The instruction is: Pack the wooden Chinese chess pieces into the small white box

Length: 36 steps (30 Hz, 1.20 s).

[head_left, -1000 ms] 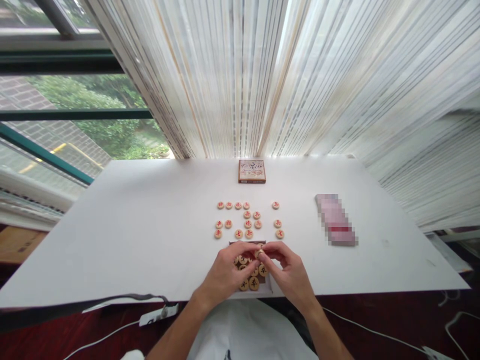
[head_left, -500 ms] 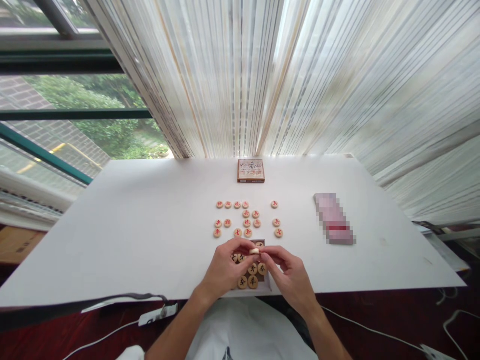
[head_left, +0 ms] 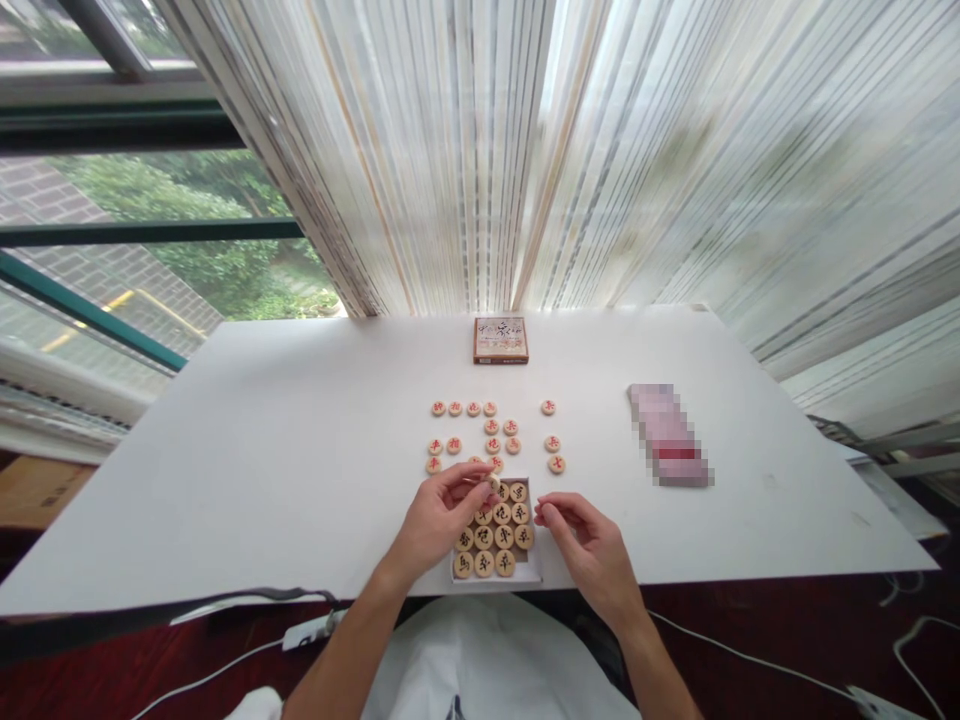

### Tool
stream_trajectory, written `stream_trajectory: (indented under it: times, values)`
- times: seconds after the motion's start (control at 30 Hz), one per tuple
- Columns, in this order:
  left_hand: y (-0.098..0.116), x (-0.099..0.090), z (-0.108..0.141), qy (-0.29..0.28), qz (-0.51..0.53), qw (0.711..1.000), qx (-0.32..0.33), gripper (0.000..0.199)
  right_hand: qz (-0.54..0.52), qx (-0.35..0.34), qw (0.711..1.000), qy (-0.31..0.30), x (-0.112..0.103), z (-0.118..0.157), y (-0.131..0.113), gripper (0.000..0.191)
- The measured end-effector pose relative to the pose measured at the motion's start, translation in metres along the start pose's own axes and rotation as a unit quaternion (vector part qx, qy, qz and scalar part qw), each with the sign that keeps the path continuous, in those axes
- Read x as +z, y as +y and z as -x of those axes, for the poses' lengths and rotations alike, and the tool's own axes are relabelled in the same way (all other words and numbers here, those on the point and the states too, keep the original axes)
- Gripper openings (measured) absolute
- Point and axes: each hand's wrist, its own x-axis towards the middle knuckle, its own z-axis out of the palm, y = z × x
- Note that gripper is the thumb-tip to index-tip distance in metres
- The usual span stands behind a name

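My left hand (head_left: 441,518) is shut on a pale wooden xiangqi piece (head_left: 493,482), pinching it between fingertips above the top left corner of a shallow white box (head_left: 495,575). Inside the box, wooden pieces with black characters (head_left: 493,538) lie flat in close rows. My right hand (head_left: 589,548) hovers just right of the box, fingers loosely curled, holding nothing visible. Beyond the box, pieces with red characters (head_left: 492,427) lie spaced on the table.
A brown printed box lid (head_left: 500,340) lies at the table's far edge. A pixelated pink packet (head_left: 667,435) lies to the right. The white table (head_left: 262,480) stands before striped curtains and a window. Cables and a power strip (head_left: 311,632) run below its front edge.
My hands have moved apart, the left going left with the piece and the right going right. The box and its black-marked pieces now show more fully.
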Motion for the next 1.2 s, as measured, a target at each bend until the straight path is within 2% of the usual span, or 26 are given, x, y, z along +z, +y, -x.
stream_trajectory:
  times: [0.2,0.3,0.4,0.5,0.67,0.93,1.2]
  values:
    - [0.002,0.003,0.005,-0.043,-0.024,0.999,-0.006,0.030,0.017,-0.001,1.000,0.011,0.001,-0.001,0.005,0.025]
    - [0.009,0.007,0.010,-0.052,-0.116,0.992,0.025,0.025,0.032,-0.009,0.999,0.015,0.002,-0.001,0.005,0.024]
    - [0.014,0.012,0.015,-0.074,-0.223,0.971,0.051,0.017,0.046,-0.021,0.999,0.019,0.003,-0.001,0.005,0.024]
    - [0.014,0.017,0.018,-0.097,-0.281,0.953,0.056,0.012,0.054,-0.031,0.998,0.026,0.003,-0.001,0.006,0.024]
    - [0.013,0.022,0.019,-0.112,-0.323,0.938,0.058,0.014,0.070,-0.056,0.996,0.022,0.003,0.000,0.009,0.022]
    - [0.025,0.023,0.025,-0.150,-0.390,0.904,0.084,0.006,0.102,-0.117,0.987,-0.032,0.006,-0.002,0.011,0.010]
    - [0.014,0.023,0.022,-0.174,-0.435,0.876,0.115,0.005,0.100,-0.117,0.987,-0.040,0.007,-0.001,0.012,0.009]
